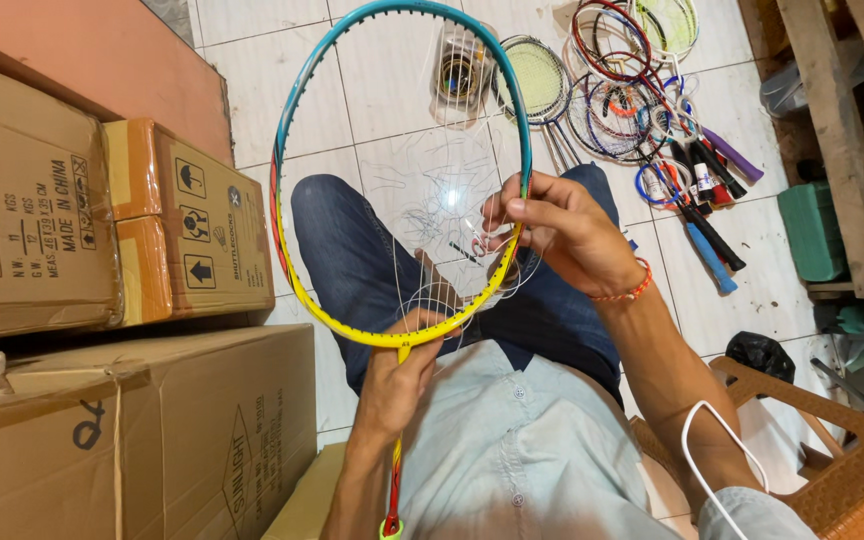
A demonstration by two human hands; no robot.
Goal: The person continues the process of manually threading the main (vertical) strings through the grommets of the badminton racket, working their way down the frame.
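Pale shirt fabric [512, 440] fills the bottom of the view, and just above it the left hand [397, 385] is wrapped tight around the racket [292, 250] at the throat, where the yellow lower rim meets the shaft. That shaft runs down toward 6 o'clock, red and yellow, ending near the bottom edge. The racket head stands over the lap on blue jeans [352, 250], its teal upper rim reaching to 12 o'clock.

At about 3 o'clock on the frame, the right hand [562, 235] has thumb and fingertips pressed together on a thin white string [432, 300] at the rim; loose loops of that string hang across the open head and curl toward 6 o'clock. An orange bracelet sits on that wrist.

As a judgement, the frame looks light and stiff but thin-walled, so it is best held at the throat or shaft rather than squeezed across the hoop. The string looks slick, springy and prone to tangling or kinking, so a fingertip pinch close to the grommet suits it.

Cardboard boxes [82, 230] are stacked at 9 o'clock. A pile of other rackets [642, 110] lies on the tiled floor [392, 100] at 1 o'clock, with a clear spool tub [460, 75] at 12 o'clock. A brown plastic chair [842, 470] sits at 4 o'clock.
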